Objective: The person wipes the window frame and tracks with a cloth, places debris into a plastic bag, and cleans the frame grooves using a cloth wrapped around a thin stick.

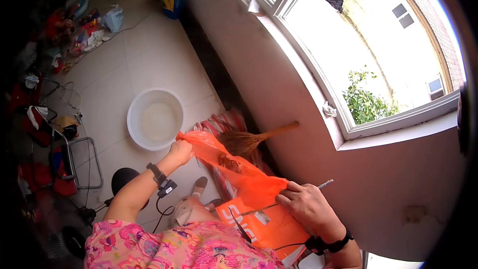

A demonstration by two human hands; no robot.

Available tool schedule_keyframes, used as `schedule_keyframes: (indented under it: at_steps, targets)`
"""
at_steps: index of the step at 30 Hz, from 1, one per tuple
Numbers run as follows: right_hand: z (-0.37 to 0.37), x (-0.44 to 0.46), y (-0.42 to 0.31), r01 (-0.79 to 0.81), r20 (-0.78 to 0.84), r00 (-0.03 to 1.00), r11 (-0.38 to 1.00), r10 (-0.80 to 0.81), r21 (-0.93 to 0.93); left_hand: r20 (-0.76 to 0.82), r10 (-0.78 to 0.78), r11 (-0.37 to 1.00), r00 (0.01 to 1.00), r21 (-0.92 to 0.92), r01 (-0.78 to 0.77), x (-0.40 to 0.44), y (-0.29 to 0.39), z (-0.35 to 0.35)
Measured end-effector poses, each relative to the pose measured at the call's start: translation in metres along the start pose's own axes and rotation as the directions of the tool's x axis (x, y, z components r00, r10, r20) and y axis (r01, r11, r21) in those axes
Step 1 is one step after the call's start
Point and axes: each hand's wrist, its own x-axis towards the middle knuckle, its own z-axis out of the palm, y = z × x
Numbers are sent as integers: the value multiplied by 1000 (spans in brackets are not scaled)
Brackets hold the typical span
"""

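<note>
An orange-red translucent plastic bag is stretched between my two hands. My left hand is closed on its upper left corner, near the rim of the white basin. My right hand grips its right corner, with a thin rod passing beside or beneath that hand. Through the film a brownish shape shows near the middle; I cannot tell whether it lies inside or behind the bag. Below the bag is an orange printed sheet or packet with white letters.
A white basin stands on the tiled floor. A straw broom lies over striped cloth by the wall. Metal-framed red chairs and scattered items are at left. A window is at upper right.
</note>
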Motion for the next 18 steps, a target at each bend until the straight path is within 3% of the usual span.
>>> schedule_keyframes:
  at_steps: [6,9,13,16,18]
  targets:
    - [59,-6,44,-267,-39,963,964,268,11,-94,-93,991,991,-103,83,-2,-18,-7]
    - [91,-2,63,-279,-144,945,954,293,107,-88,-140,973,986,-197,121,4,-16,-23]
    - [137,24,93,-290,-245,924,955,294,55,-33,-259,960,965,-119,253,19,-14,-39]
    - [157,48,110,-367,-222,906,930,360,12,-36,-291,954,956,-86,287,37,-26,-40]
    - [176,70,128,-374,-234,901,927,366,9,-18,-328,926,945,-202,318,55,-41,-45]
